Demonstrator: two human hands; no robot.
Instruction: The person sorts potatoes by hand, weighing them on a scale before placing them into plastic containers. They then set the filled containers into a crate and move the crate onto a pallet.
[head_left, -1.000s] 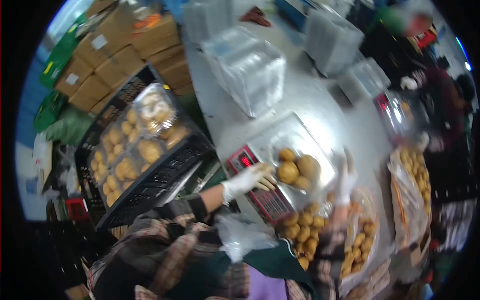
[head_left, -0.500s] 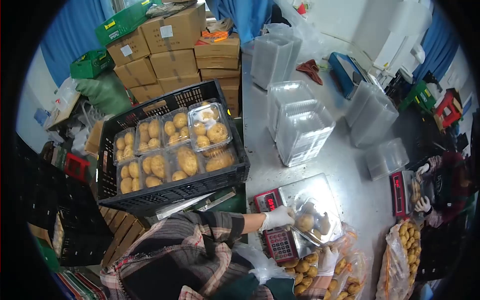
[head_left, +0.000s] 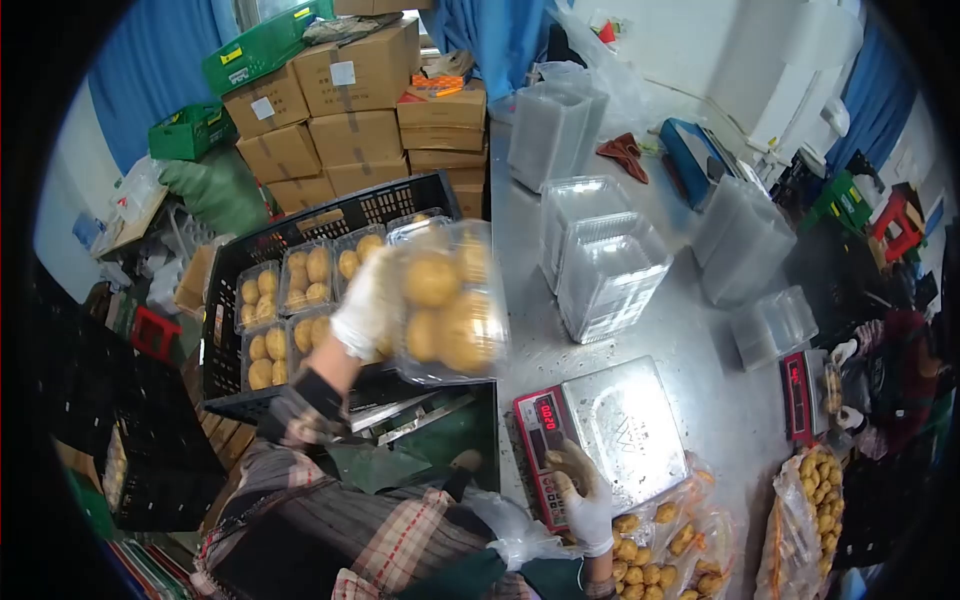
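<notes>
My gloved left hand grips the side of a clear plastic box of potatoes, slightly blurred, in the air over the near right part of a black crate. Similar packed potato boxes sit in rows inside that crate. My gloved right hand is beside the keypad of a red scale, fingers apart and holding nothing. The scale's steel pan is bare and its red display is lit. Just below the pan lies an open plastic bag of loose potatoes.
Stacks of clear boxes stand on the steel table. At right, a co-worker's gloved hands work at another scale, near a second potato bag. Cardboard cartons are piled behind the crate.
The potato box has left the scale pan and moved left and up to the crate in my left hand. My right hand has moved from the pan's near edge to beside the keypad.
</notes>
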